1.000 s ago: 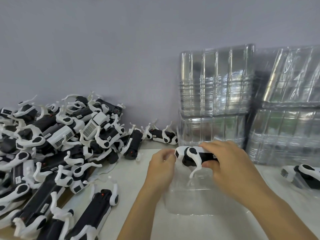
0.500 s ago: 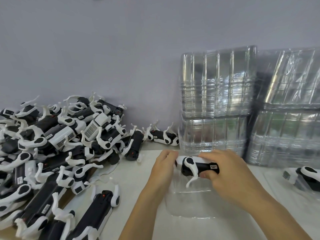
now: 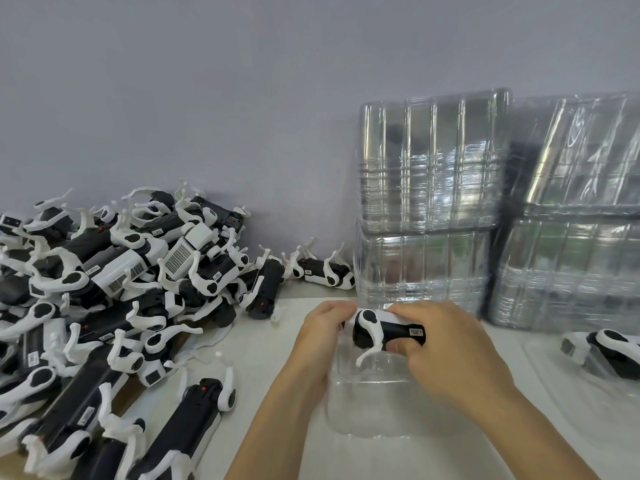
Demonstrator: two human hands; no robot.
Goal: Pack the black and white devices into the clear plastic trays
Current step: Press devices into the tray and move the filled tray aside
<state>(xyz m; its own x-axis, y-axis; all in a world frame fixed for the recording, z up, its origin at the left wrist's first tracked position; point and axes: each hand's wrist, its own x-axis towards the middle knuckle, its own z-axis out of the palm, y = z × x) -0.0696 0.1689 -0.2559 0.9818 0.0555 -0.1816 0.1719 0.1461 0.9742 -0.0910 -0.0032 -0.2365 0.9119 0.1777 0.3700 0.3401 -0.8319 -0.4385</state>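
Note:
A black and white device sits between both hands, just above a clear plastic tray lying on the white table. My right hand grips the device's black body from the right, fingers curled round it. My left hand holds its white left end, with the fingertips hidden behind the device. One white curved arm of the device points down into the tray.
A big heap of black and white devices fills the left side. Stacks of clear trays stand against the wall behind the hands, more stacked trays to the right. Another device lies in a tray at the right edge.
Both hands have lowered the device a little toward the tray and turned it, so its label now faces up.

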